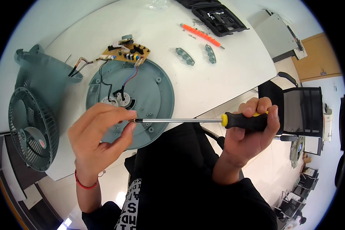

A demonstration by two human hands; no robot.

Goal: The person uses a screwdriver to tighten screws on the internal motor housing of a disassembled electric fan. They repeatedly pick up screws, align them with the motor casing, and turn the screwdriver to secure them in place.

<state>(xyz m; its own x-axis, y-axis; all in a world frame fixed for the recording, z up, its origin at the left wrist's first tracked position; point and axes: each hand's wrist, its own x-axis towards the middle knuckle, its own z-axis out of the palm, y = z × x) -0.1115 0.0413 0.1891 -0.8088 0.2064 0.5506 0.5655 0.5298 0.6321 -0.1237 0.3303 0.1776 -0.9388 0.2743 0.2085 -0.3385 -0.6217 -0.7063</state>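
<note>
My right hand (251, 122) is wrapped around the black and yellow handle of a screwdriver (180, 120). The shaft lies level across my front and points left. At its dark tip, the thumb and forefinger of my left hand (99, 134) pinch a small screw (131, 120), mostly hidden by the fingertips. Below and behind that hand sits a round grey-green fan base (161, 99), its inside facing up. Red, blue and black wires run from it to a tan circuit board (120, 56) resting at its far rim.
The grey-green fan body with its grille (34, 130) stands at the left of the white table (203, 84). Two small grey-green brackets (184, 56), an orange screwdriver (201, 35), loose screws (192, 36) and an open black tool case (222, 19) lie farther back. A black chair (301, 111) is at the right.
</note>
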